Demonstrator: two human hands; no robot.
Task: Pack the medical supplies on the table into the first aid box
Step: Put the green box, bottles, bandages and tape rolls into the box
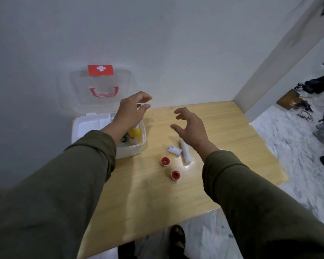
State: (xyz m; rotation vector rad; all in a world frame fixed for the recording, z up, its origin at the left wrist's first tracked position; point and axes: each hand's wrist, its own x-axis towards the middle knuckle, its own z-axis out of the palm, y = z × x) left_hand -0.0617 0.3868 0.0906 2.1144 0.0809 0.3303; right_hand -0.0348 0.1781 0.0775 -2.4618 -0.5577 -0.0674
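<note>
The white first aid box (77, 131) stands open at the table's far left, its clear lid (101, 86) with a red cross label leaning on the wall. A yellow bottle (135, 132) lies inside it. My left hand (132, 111) hovers above the box's right side, fingers apart, holding nothing. My right hand (190, 126) hangs over the table's middle, fingers spread and empty. Under it lie a long white bandage roll (185, 152) and a short white roll (174, 150). Two red-capped tape rolls (165, 161) (175, 174) sit nearer to me.
The wooden table (157, 199) stands against a white wall, with a wall corner at its far right. Bags and cables (299, 98) lie on the marble floor to the right. A sandalled foot (178, 238) shows below the table's near edge.
</note>
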